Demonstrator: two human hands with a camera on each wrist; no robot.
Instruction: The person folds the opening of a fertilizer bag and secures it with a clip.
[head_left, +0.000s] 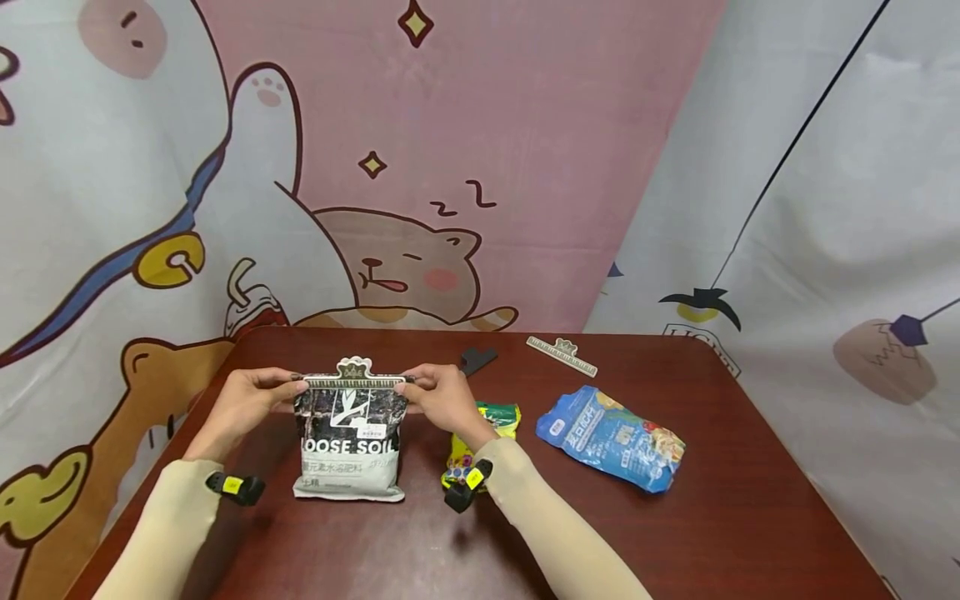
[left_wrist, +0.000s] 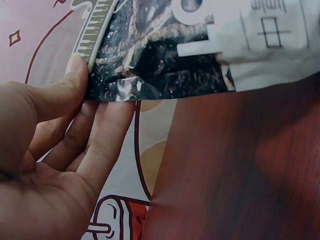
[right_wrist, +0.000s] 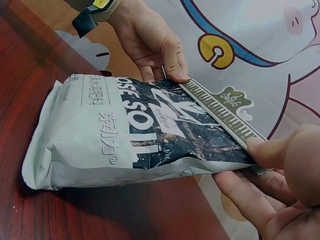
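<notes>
Between left grip (head_left: 243, 406), right grip (head_left: 447, 404): bag (head_left: 349, 454)

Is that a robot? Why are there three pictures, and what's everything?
No robot: those are a person's own left hand and right hand. The wide picture comes from a camera on the person's head, looking forward and down. The other two come from little cameras worn on the wrists. The hands pinch a black-and-white bag by its top corners, where a long clip lies across it. On the brown table are a blue bag, a partly hidden yellow-and-green bag, another long clip and a small dark thing I can't make out.
</notes>
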